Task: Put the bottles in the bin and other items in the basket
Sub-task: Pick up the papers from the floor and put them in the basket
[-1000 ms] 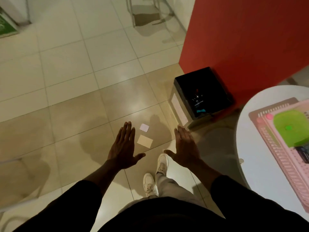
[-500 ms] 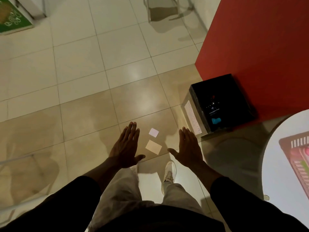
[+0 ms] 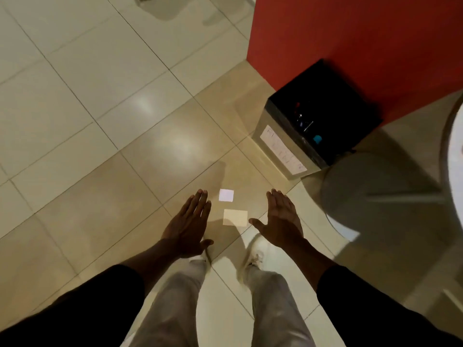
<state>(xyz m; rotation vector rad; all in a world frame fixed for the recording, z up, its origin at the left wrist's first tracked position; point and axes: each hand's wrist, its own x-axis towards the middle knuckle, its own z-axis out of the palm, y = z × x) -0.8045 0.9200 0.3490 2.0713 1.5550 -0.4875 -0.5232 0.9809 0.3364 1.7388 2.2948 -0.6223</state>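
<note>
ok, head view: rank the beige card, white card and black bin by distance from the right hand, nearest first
1. beige card: on the floor just left of the right hand, by the thumb.
2. white card: on the floor, left and slightly ahead.
3. black bin: ahead and to the right, against the red wall.

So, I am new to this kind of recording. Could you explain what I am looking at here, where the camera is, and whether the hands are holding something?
The camera sits on a person's head and looks down, so you see their own body. The left hand and right hand are spread flat, palms down, holding nothing. Below are their legs and white shoes on a tiled floor. Two small paper pieces lie on the floor between the hands. The black-lined bin stands by a red wall, with items inside. A round white table's edge shows at the right.
</note>
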